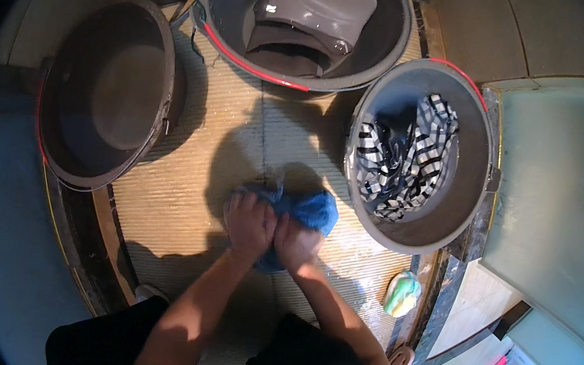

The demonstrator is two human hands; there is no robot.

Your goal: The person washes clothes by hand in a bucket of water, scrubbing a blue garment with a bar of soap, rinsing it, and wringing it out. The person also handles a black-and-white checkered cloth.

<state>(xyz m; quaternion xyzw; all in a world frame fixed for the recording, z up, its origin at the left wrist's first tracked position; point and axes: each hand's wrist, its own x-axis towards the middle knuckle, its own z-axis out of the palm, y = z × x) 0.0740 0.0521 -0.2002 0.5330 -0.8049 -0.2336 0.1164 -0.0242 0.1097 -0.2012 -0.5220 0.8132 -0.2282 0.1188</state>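
Between my knees and the buckets, both my hands grip a bunched blue cloth [316,211] just above the ribbed floor. My left hand [249,224] is clenched on the cloth's left part. Against it, my right hand [297,242] is closed on the right part and looks slightly blurred. A loose fold of the cloth bulges past the right knuckles, and a small piece hangs out below the wrists. My fingers hide its middle. Whether the cloth touches the floor, I cannot tell.
A large bucket [223,33] at the top holds a brown-grey cloth [317,1] in water. On the right, another bucket [412,241] contains a wet black-and-white checked cloth [429,162]. A dark bucket [162,108] stands left. A plastic packet [402,294] lies near the right floor edge.
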